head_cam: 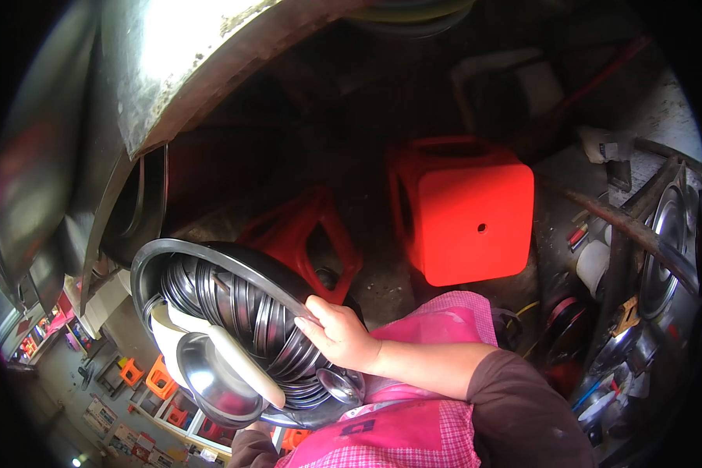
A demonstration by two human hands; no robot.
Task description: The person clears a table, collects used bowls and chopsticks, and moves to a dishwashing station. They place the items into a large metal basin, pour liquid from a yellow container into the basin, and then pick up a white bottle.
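Observation:
A large, wide-rimmed metal basin (210, 253) is held tilted before me. My right hand (342, 338) grips its rim, thumb and fingers closed around the edge. My left hand (260, 427) shows only in part at the basin's lower edge, against it; its fingers are hidden. Many thin metal dishes (240, 307) stand on edge in stacks inside. On top lie a shiny metal bowl (219, 371), a cream-coloured long piece (247, 365), perhaps plastic, and a small rounded metal piece (338, 385). A pink apron (409, 424) covers my front.
A red plastic stool (474, 222) stands beyond my right hand, and another red stool (322, 245) lies behind the basin. A worn counter edge (210, 88) juts in at upper left. Metal pots and lids (664, 251) crowd the right. Orange stools (161, 377) stand far off at lower left.

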